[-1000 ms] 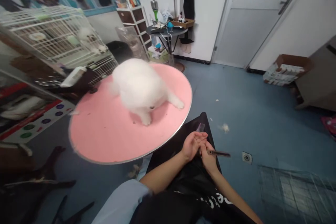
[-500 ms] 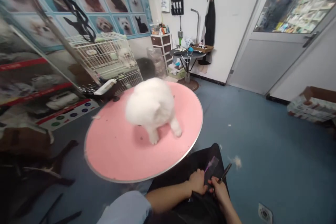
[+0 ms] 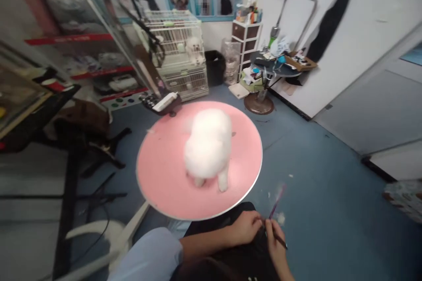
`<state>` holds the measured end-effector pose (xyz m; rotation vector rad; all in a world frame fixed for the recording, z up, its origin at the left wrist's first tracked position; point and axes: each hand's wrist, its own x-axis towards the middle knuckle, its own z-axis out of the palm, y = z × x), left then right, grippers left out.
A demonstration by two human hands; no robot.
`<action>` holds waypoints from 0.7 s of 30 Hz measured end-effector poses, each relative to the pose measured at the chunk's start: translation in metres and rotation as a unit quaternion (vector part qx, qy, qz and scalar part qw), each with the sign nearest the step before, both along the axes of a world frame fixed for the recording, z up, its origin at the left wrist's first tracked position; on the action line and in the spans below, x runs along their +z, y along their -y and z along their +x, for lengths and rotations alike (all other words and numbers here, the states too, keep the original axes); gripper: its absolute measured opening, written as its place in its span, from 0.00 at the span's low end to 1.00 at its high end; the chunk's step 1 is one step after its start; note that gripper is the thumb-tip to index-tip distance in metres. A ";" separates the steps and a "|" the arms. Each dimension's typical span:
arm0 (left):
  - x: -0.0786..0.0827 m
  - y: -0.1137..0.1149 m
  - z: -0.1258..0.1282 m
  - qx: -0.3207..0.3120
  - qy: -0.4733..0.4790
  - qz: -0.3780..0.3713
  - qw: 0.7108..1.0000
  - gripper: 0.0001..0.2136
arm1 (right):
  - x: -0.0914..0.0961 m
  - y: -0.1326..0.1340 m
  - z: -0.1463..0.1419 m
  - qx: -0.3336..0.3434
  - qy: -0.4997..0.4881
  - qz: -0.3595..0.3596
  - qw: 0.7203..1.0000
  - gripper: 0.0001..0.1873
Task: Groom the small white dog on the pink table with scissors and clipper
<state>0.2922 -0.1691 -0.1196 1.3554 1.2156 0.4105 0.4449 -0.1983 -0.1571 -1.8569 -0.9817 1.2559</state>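
My left hand [image 3: 245, 227] rests over my dark-clothed lap, its fingers curled and close to the fingertips of my right hand; what they hold, if anything, is hidden. My right hand [image 3: 275, 236] is closed on a slim dark tool [image 3: 281, 241], perhaps scissors, which sticks out to the lower right. A thin purple comb [image 3: 275, 205], smeared by motion, rises from my right fingertips. In front of me a white fluffy dog [image 3: 209, 142] stands on a round pink table [image 3: 161, 171]. Its head is blurred, and neither hand touches it.
A black tray [image 3: 166, 104] with a white object adjoins the table's far left edge. Behind stands a wire cage [image 3: 180, 59] with a small white dog inside. A cluttered round side table [image 3: 273, 68] is at the back. Fur lies on the floor [image 3: 329, 193]. A white chair [image 3: 114, 237] is lower left.
My view has swung left and down. The dog has shifted its stance and turned its body. The dark tool now points down-right instead of up-right, and the purple comb is nearer my right fingers.
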 end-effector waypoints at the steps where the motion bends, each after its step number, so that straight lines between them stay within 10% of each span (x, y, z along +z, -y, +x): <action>1: 0.020 -0.005 -0.012 0.019 0.011 -0.021 1.000 0.13 | 0.016 -0.019 0.005 0.033 0.038 0.013 0.999 0.20; 5: 0.075 -0.002 -0.132 0.045 0.161 -0.051 0.985 0.13 | 0.043 -0.107 0.017 0.253 0.173 0.015 0.952 0.11; 7: 0.083 0.020 -0.218 0.223 0.147 -0.052 0.962 0.12 | 0.042 -0.149 0.024 0.250 0.283 -0.056 0.924 0.08; 10: 0.077 0.050 -0.331 0.601 -0.042 0.047 0.797 0.12 | 0.037 -0.186 0.034 0.147 0.429 -0.108 0.885 0.12; 14: 0.045 0.023 -0.408 0.701 -0.146 0.117 0.688 0.12 | 0.036 -0.163 0.025 0.220 0.439 -0.104 0.865 0.12; 18: 0.010 -0.073 -0.404 0.584 -0.004 0.093 0.806 0.11 | 0.039 -0.092 -0.026 0.167 0.382 -0.123 0.900 0.14; 21: -0.005 -0.145 -0.363 0.464 0.197 -0.120 0.855 0.10 | 0.039 -0.042 -0.070 0.101 0.332 -0.113 0.931 0.16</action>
